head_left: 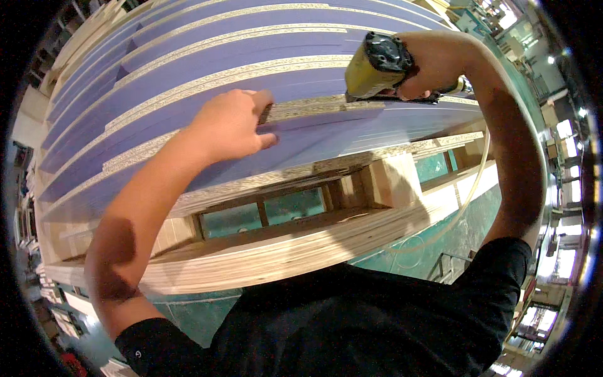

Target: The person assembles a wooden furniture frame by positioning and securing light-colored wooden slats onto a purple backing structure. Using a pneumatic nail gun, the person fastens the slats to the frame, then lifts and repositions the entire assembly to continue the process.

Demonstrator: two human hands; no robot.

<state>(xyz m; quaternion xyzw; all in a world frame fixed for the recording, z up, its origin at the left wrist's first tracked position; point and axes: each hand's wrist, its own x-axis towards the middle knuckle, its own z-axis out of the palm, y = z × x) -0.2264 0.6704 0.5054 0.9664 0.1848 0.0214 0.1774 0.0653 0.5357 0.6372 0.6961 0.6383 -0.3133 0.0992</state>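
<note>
My right hand [433,66] is wrapped round a yellow and black nail gun [377,66]. Its lower end sits at the edge of a chipboard strip [320,108] on a blue-purple panel [295,141]; whether they touch, I cannot tell. A pale air hose [472,182] hangs below my right wrist. My left hand [229,125] is at the left end of the visible strip, with thumb and forefinger spread apart and slightly blurred. Nothing shows between those fingers. The other fingers are partly hidden behind the hand.
Several more blue-purple panels with chipboard edges [232,67] lie in overlapping rows beyond my hands. Close to my body runs a thick layered wood beam [270,256], part of a wooden frame with openings. Green floor [402,257] shows below it. Workshop clutter lines both sides.
</note>
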